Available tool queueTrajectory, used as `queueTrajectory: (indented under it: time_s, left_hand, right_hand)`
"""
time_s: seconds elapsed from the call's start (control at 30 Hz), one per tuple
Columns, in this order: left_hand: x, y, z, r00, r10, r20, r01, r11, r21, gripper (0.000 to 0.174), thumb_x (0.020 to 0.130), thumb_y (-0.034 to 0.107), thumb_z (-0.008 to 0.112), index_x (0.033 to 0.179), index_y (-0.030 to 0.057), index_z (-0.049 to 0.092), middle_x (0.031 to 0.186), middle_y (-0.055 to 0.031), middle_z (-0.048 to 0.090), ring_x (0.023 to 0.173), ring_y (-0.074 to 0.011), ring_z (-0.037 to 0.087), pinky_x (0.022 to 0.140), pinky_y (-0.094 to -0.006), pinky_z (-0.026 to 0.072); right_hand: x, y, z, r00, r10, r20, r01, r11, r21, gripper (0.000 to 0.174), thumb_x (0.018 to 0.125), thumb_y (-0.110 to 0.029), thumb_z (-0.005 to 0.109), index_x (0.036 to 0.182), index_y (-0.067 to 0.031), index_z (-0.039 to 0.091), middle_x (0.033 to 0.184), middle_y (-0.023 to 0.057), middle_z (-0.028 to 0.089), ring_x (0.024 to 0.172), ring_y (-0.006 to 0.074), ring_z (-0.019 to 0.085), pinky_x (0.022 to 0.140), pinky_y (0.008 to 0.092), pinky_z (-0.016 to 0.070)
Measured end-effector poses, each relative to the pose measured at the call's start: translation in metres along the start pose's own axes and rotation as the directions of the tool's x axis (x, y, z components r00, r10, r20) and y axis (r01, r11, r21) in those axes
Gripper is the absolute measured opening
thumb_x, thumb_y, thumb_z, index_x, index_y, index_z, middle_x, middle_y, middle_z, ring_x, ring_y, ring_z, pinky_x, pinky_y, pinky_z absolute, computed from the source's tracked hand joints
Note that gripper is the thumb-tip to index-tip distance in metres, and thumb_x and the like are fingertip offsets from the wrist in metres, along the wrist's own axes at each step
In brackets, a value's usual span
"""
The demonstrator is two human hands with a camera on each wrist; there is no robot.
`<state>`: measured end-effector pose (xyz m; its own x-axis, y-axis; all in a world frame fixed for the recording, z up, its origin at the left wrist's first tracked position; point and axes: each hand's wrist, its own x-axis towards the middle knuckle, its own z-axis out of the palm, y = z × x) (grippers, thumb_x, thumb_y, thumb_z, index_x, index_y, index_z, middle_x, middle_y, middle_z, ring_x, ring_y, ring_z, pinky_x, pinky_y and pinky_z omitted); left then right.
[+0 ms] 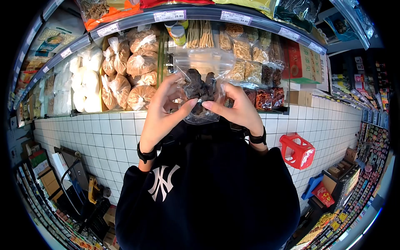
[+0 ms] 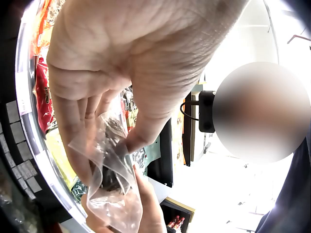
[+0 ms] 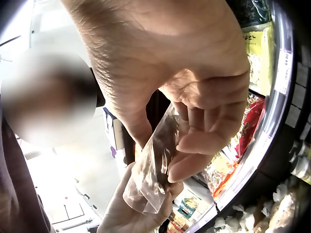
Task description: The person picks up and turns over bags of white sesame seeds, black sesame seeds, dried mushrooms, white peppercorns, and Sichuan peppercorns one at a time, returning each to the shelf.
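Observation:
A clear plastic bag [image 1: 202, 118] with dark, lumpy dried pieces [image 1: 200, 85] inside is held up in front of the chest. The left hand [image 1: 166, 109] grips its left side, thumb on the front and fingers behind. On the other side the right hand [image 1: 239, 106] pinches it the same way, the two thumb tips close together. In the left wrist view the bag [image 2: 116, 204] hangs between the left hand [image 2: 116, 73] and the other hand's fingers. The right wrist view shows the crinkled bag [image 3: 150, 179] below the right hand [image 3: 180, 63].
Behind the hands a display case holds tied bags of brown goods [image 1: 141, 64], white bags [image 1: 86, 83] and packed dried goods [image 1: 246, 50]. A shelf edge with price labels [image 1: 170, 16] runs above. A red stool [image 1: 296, 151] stands on the tiled floor [image 1: 121, 137] at the right.

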<state>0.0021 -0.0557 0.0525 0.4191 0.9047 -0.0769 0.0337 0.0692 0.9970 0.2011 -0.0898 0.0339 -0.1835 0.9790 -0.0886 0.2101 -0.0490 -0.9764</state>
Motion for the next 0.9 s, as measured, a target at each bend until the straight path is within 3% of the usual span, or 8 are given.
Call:
queueTrajectory:
  time_s: [0.23, 0.3, 0.4, 0.53, 0.67, 0.83, 0.9]
  left_hand:
    - [0.001, -0.001, 0.001, 1.0, 0.023, 0.002, -0.024, 0.998, 0.063, 0.056, 0.077, -0.002, 0.066, 0.126, 0.0022, 0.042, 0.089, -0.0012, 0.054, 0.078, -0.0058, 0.052, 0.057, -0.0176, 0.043]
    - [0.001, -0.002, 0.0, 1.0, 0.014, 0.014, -0.015, 0.997, 0.073, 0.056, 0.077, -0.002, 0.067, 0.126, 0.0023, 0.041, 0.087, -0.001, 0.054, 0.078, -0.0058, 0.052, 0.057, -0.018, 0.0432]
    - [0.001, -0.002, -0.001, 1.0, 0.009, 0.024, -0.011, 0.996, 0.09, 0.056, 0.076, -0.001, 0.067, 0.126, 0.0025, 0.041, 0.084, -0.0015, 0.055, 0.078, -0.0064, 0.052, 0.058, -0.0184, 0.0444]
    - [0.003, -0.003, 0.001, 1.0, 0.018, 0.02, -0.019, 0.999, 0.042, 0.051, 0.08, 0.001, 0.066, 0.125, 0.0021, 0.041, 0.095, -0.004, 0.056, 0.085, -0.0088, 0.054, 0.064, -0.0196, 0.0481]
    - [0.005, -0.004, 0.0, 0.999, 0.033, 0.017, -0.033, 0.999, 0.001, 0.045, 0.084, 0.001, 0.063, 0.123, 0.001, 0.042, 0.104, -0.0062, 0.054, 0.094, -0.0109, 0.055, 0.068, -0.0205, 0.0502]
    - [0.006, -0.006, 0.0, 1.0, 0.018, 0.025, -0.017, 0.999, -0.044, 0.041, 0.084, 0.001, 0.063, 0.119, 0.0002, 0.044, 0.104, -0.0068, 0.054, 0.094, -0.0107, 0.055, 0.066, -0.0196, 0.05]
    - [0.006, -0.007, 0.001, 0.999, 0.022, 0.031, -0.021, 0.999, -0.031, 0.039, 0.084, 0.001, 0.063, 0.118, -0.0001, 0.044, 0.105, -0.0067, 0.054, 0.094, -0.0106, 0.056, 0.066, -0.0194, 0.05]
  right_hand:
    - [0.003, -0.003, 0.001, 0.995, -0.007, -0.096, 0.016, 0.996, 0.088, 0.019, 0.078, -0.009, 0.072, 0.083, -0.0018, 0.054, 0.067, -0.0039, 0.047, 0.062, 0.003, 0.045, 0.058, 0.0196, 0.0357]
    - [0.003, 0.008, 0.001, 0.989, -0.089, -0.117, 0.1, 0.991, 0.091, 0.03, 0.078, -0.02, 0.073, 0.097, -0.0021, 0.06, 0.067, -0.0036, 0.055, 0.054, 0.0007, 0.045, 0.049, 0.018, 0.0342]
    - [0.004, 0.008, 0.001, 0.991, -0.075, -0.114, 0.086, 0.992, 0.091, 0.03, 0.078, -0.02, 0.073, 0.098, -0.002, 0.06, 0.067, -0.0039, 0.055, 0.053, 0.0007, 0.044, 0.049, 0.0182, 0.034]
    - [0.003, -0.002, -0.001, 0.997, 0.002, -0.08, 0.006, 0.995, 0.096, 0.018, 0.079, -0.007, 0.071, 0.086, -0.0014, 0.055, 0.067, -0.005, 0.047, 0.061, 0.002, 0.043, 0.057, 0.0186, 0.0348]
    - [0.002, 0.0, -0.001, 0.998, -0.003, -0.057, 0.007, 0.997, 0.074, 0.023, 0.079, -0.006, 0.07, 0.096, 0.0005, 0.056, 0.069, -0.0048, 0.049, 0.062, 0.0014, 0.043, 0.057, 0.018, 0.0351]
    - [0.003, 0.002, -0.002, 0.998, -0.001, -0.058, 0.005, 0.998, 0.066, 0.029, 0.079, -0.007, 0.07, 0.103, 0.0015, 0.056, 0.071, -0.0041, 0.051, 0.062, 0.0013, 0.045, 0.058, 0.0177, 0.0365]
    - [0.004, 0.006, -0.002, 0.99, -0.075, -0.121, 0.083, 0.994, 0.064, 0.03, 0.08, -0.018, 0.071, 0.103, -0.0019, 0.059, 0.073, -0.0017, 0.059, 0.053, 0.0011, 0.045, 0.047, 0.0181, 0.0332]
